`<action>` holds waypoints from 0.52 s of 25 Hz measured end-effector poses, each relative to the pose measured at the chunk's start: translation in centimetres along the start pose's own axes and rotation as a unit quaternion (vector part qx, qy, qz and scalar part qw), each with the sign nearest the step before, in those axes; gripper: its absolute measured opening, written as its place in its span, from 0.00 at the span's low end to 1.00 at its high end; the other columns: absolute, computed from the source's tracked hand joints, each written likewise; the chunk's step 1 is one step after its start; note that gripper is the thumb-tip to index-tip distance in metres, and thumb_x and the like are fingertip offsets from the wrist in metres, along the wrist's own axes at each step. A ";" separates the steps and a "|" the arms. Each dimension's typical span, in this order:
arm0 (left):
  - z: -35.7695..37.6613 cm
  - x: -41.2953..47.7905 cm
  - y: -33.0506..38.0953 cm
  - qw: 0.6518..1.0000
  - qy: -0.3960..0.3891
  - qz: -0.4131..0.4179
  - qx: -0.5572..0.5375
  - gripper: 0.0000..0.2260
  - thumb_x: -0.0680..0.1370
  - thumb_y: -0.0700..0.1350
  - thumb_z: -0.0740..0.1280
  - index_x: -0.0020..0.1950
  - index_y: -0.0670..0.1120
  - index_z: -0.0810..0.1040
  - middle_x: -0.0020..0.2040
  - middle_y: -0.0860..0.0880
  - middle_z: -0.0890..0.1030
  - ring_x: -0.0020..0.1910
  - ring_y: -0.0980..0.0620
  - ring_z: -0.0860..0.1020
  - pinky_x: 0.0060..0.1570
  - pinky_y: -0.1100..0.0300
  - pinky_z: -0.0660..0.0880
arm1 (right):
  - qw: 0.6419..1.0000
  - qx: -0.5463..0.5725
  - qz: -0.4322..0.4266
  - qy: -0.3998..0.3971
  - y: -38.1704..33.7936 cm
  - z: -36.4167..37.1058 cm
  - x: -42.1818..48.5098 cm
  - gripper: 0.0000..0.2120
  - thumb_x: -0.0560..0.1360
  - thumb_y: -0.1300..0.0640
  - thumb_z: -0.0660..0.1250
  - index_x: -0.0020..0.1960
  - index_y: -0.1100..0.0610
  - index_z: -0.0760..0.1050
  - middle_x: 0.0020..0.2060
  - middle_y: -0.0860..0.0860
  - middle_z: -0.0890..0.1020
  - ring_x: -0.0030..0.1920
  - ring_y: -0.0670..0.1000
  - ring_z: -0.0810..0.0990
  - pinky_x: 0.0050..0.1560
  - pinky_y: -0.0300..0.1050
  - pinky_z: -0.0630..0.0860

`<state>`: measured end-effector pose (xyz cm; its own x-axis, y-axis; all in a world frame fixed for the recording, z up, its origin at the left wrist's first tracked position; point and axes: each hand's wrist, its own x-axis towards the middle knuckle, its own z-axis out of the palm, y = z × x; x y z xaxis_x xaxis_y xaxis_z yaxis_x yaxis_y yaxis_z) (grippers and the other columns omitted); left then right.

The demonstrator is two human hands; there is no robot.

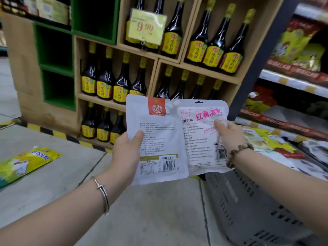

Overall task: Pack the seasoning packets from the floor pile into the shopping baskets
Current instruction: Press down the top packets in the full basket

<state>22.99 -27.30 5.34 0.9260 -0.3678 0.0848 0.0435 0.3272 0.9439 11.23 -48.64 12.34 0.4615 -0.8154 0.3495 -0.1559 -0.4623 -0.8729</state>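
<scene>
Left hand [126, 150] grips orange-logo packet [156, 137] upright; right hand [229, 134] pinches pink-lettered packet [204, 132]

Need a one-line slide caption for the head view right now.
Left hand holds an orange-labelled packet, right hand a pink-lettered packet, a grey basket below.

2 held packs, orange-label packet [159, 139] & pink-print packet [202, 139]: white plastic film, smooth, soft satin sheen, slightly creased. basket [248, 201]: grey plastic, matt, perforated. floor [150, 210]: grey, smooth, dull. shelf unit [24, 71]: pale wood-look board, matt. bottles [122, 80]: dark, glossy, w/ yellow paper-like labels. yellow packet [26, 162]: glossy plastic. bangle [104, 197]: polished metal. bead bracelet [236, 154]: brown, matt, wood-look.
</scene>
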 end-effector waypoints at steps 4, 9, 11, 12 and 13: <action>5.5 -0.6 1.7 0.999 -0.046 0.019 0.009 0.08 0.80 0.45 0.63 0.45 0.51 0.81 0.41 0.54 0.85 0.41 0.52 0.84 0.37 0.56 0.79 | 0.999 -0.024 -0.035 0.025 -0.5 -6.4 2.6 0.16 0.77 0.54 0.62 0.41 0.67 0.75 0.35 0.57 0.80 0.38 0.53 0.77 0.38 0.44 0.71; 13.7 -1.8 2.5 0.994 -0.110 -0.005 -0.006 0.08 0.80 0.40 0.62 0.50 0.49 0.80 0.46 0.49 0.85 0.44 0.46 0.84 0.46 0.46 0.80 | 0.994 -0.055 -0.050 0.081 0.2 -16.5 6.9 0.13 0.76 0.54 0.65 0.38 0.62 0.78 0.34 0.56 0.82 0.37 0.54 0.79 0.40 0.48 0.76; 17.7 -2.1 2.5 0.989 -0.135 -0.052 -0.011 0.09 0.79 0.36 0.62 0.55 0.46 0.77 0.49 0.45 0.84 0.45 0.42 0.83 0.43 0.45 0.80 | 0.989 -0.090 -0.059 0.105 0.9 -21.2 8.7 0.17 0.75 0.53 0.66 0.40 0.69 0.76 0.35 0.64 0.80 0.35 0.54 0.77 0.40 0.48 0.73; 19.6 -2.3 2.5 0.986 -0.143 -0.089 -0.009 0.10 0.78 0.34 0.62 0.57 0.43 0.74 0.51 0.42 0.82 0.46 0.40 0.82 0.41 0.46 0.79 | 0.985 -0.112 -0.058 0.117 1.3 -23.5 9.5 0.20 0.75 0.53 0.66 0.42 0.72 0.74 0.34 0.69 0.77 0.34 0.54 0.74 0.39 0.47 0.70; 21.6 -2.5 2.4 0.981 -0.151 -0.120 0.003 0.12 0.77 0.33 0.63 0.60 0.42 0.71 0.52 0.40 0.81 0.46 0.39 0.81 0.40 0.46 0.79 | 0.982 -0.135 -0.048 0.126 1.7 -25.6 10.1 0.21 0.75 0.52 0.66 0.42 0.74 0.73 0.33 0.70 0.73 0.34 0.54 0.72 0.38 0.47 0.68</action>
<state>12.68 -44.37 14.24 0.7359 -0.6753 -0.0501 0.2439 0.1953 0.9499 -6.75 -66.60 23.08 0.2591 -0.8080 0.5292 -0.3628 -0.5892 -0.7219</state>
